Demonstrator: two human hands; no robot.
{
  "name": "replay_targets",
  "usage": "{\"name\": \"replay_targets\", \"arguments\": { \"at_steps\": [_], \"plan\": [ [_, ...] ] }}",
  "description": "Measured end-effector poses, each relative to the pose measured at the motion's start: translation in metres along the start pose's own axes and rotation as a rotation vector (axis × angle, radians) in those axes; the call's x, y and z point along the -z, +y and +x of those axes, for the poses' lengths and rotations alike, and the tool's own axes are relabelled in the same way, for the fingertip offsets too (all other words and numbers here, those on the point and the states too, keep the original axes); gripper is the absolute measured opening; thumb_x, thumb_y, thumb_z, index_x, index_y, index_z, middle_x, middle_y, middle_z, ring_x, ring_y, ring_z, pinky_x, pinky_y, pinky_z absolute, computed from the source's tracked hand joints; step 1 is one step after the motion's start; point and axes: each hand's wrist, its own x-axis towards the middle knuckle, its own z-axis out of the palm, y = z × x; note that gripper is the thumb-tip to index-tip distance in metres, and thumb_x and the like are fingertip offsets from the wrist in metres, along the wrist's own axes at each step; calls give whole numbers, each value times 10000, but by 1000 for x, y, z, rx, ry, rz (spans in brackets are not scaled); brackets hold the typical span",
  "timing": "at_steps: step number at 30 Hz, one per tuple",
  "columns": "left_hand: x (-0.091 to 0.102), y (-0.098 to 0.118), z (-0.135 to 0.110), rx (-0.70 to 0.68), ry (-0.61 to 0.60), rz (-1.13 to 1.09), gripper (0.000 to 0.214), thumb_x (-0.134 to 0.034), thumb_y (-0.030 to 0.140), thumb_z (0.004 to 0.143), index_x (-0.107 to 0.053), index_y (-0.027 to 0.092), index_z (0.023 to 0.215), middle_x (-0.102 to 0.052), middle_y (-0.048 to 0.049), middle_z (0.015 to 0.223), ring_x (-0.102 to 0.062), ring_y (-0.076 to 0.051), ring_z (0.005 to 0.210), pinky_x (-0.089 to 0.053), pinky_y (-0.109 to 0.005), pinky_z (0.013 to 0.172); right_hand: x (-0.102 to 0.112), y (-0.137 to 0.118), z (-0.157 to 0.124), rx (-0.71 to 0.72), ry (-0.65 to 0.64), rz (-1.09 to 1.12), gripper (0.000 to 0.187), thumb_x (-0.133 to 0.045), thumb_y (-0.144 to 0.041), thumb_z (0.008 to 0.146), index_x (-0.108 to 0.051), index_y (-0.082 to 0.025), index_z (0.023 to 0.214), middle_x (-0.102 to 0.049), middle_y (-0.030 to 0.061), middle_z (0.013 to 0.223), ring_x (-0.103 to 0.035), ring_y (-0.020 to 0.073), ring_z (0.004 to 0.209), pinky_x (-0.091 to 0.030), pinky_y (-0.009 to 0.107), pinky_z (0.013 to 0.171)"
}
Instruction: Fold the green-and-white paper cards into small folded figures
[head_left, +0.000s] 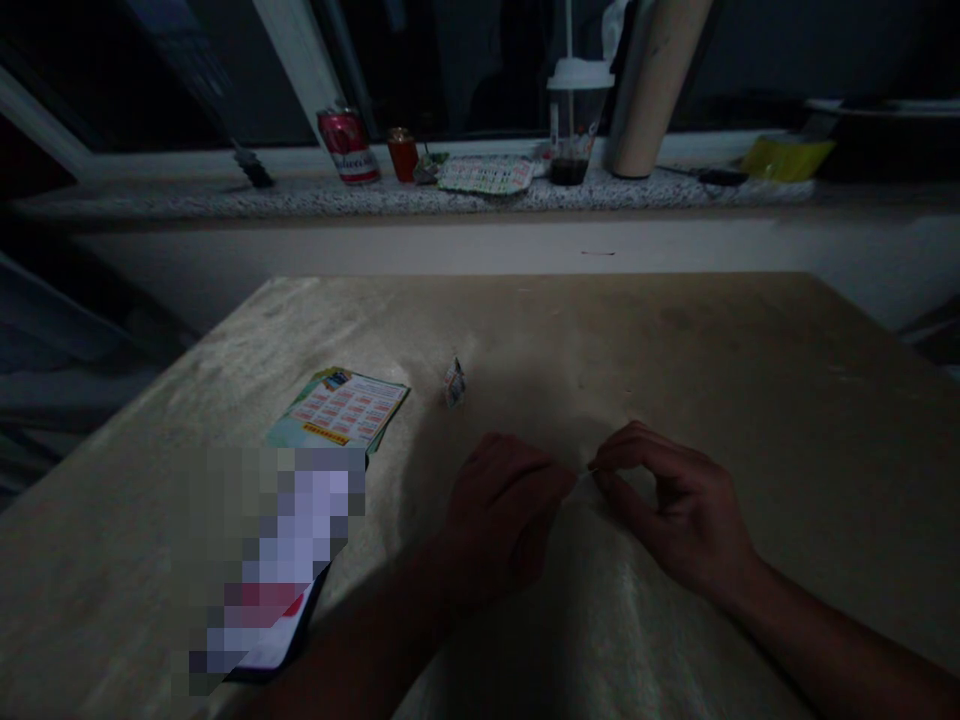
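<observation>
Over the table, my left hand and my right hand face each other with fingers pinched. A small, thin, pale piece shows in the narrow gap between their fingertips; in the dim light its kind is unclear. Both hands appear to grip it, one at each end. Beyond my left hand, a small folded paper piece with print on it stands on the table. To its left lies a stack of printed cards. A phone with a blurred, lit screen lies beside my left forearm.
Along the stone windowsill behind the table stand a red drink can, a small orange jar, a printed flat packet, a lidded plastic cup with dark liquid, a cardboard tube and a yellow object.
</observation>
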Motion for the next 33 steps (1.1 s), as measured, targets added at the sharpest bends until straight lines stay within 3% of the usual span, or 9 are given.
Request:
{"name": "replay_targets", "arguments": {
  "at_steps": [10, 18, 26, 33],
  "plan": [
    [4, 0, 3, 1, 20, 5, 146, -591, 50, 911, -639, 152, 1005, -679, -43, 867, -594, -142, 757, -504, -286, 697, 4, 7, -2, 3, 9, 0, 132, -642, -99, 908, -688, -222, 891, -687, 22, 836, -649, 174, 781, -493, 338, 704],
    [4, -5, 1, 131, 66, -54, 107, -597, 90, 932, -648, 171, 982, -668, -38, 855, -619, -145, 766, -529, -281, 688, 5, 8, -4, -47, 16, 14, 102, -650, -142, 917, -693, -234, 918, -695, 18, 845, -661, 180, 785, -508, 329, 700],
    [5, -6, 1, 137, 116, -83, 121, -619, 71, 916, -650, 169, 979, -672, -28, 849, -627, -139, 773, -527, -286, 716, 7, 9, -6, -90, 17, 31, 85, -663, -176, 928, -722, -238, 926, -721, 24, 870, -679, 172, 785, -519, 305, 684],
    [5, -6, 1, 227, 120, -124, 109, -627, 92, 915, -663, 183, 961, -679, -16, 847, -641, -131, 775, -527, -275, 707, 6, 5, -3, -90, 64, 25, 96, -671, -178, 914, -739, -233, 874, -740, 15, 798, -690, 157, 720, -545, 281, 656]
  ]
}}
